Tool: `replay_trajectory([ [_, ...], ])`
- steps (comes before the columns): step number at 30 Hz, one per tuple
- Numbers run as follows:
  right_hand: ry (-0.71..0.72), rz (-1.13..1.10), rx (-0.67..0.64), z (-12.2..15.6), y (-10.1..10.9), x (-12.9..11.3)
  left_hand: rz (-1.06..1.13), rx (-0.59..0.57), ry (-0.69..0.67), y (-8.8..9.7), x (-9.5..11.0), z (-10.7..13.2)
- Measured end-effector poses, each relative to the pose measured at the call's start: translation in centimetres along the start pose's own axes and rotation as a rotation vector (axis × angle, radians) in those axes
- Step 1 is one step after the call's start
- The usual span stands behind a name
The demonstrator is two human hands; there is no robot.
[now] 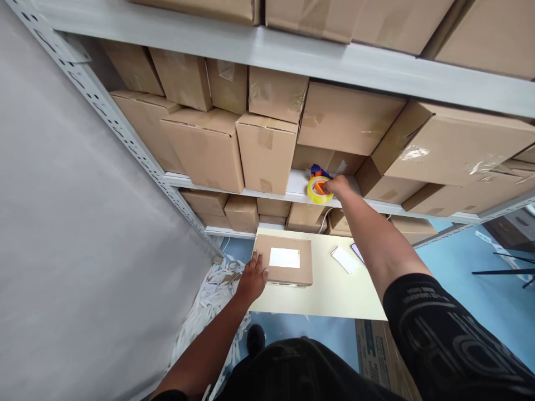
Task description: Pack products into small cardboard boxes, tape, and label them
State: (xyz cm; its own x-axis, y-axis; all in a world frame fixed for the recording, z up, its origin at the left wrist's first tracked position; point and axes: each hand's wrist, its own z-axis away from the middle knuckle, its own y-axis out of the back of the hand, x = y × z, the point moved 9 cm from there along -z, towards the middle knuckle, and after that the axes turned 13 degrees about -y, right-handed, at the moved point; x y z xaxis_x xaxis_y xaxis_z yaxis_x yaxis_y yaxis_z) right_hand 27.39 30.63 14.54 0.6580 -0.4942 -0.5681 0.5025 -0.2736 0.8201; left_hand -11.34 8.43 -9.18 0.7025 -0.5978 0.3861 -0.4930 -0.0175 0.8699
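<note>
My right hand [339,186] reaches out to the middle shelf, its fingers closed on a tape dispenser [319,188] with blue and orange parts and a roll of yellow tape. The dispenser is at the shelf's front edge; whether it still touches the shelf I cannot tell. Below, a flat brown cardboard box [291,277] with a white label [285,258] on top lies on the pale table. My left hand [252,277] rests with outstretched fingers on the box's left front corner.
Cardboard boxes [267,150] fill the metal shelving [267,50] ahead. On the table [309,301], a white stack of paper [345,259] and a phone [358,252] lie right of the box. White paper strips [204,306] cover the floor at left. A large carton [376,351] stands below the table's front.
</note>
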Motion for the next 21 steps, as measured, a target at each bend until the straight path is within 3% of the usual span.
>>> replay_trajectory([
  [3,-0.181,-0.066,-0.052,-1.2,-0.9,1.4,0.185,0.001,0.051,-0.2,-0.7,0.1],
  [5,-0.2,-0.231,-0.006,-0.2,-0.1,3.1,0.372,0.025,0.117,-0.3,-1.9,0.7],
  [7,-0.099,-0.395,0.119,2.9,1.3,5.8,0.587,0.055,0.256,-0.8,-3.6,2.2],
  [9,0.006,-0.496,0.224,8.2,1.5,10.4,0.784,0.055,0.431,-1.9,-5.3,4.2],
  [11,-0.059,-0.536,0.145,14.3,-1.7,16.8,0.927,0.004,0.518,-3.2,-5.9,6.0],
  [14,-0.397,-0.615,-0.262,23.8,-12.1,25.9,1.045,-0.086,0.478,-4.5,-5.0,7.0],
  [16,-0.476,-0.665,-0.531,29.2,-18.6,28.1,1.079,-0.103,0.466,-5.1,-4.4,7.0],
  [17,-0.482,-0.675,-0.601,31.0,-20.8,28.4,1.081,-0.098,0.472,-5.2,-4.2,6.9],
  [19,-0.49,-0.693,-0.601,32.6,-23.0,28.7,1.058,-0.086,0.49,-5.2,-3.8,6.6],
  [21,-0.472,-0.687,-0.533,32.7,-22.9,28.8,1.018,-0.094,0.504,-4.9,-3.3,6.5],
])
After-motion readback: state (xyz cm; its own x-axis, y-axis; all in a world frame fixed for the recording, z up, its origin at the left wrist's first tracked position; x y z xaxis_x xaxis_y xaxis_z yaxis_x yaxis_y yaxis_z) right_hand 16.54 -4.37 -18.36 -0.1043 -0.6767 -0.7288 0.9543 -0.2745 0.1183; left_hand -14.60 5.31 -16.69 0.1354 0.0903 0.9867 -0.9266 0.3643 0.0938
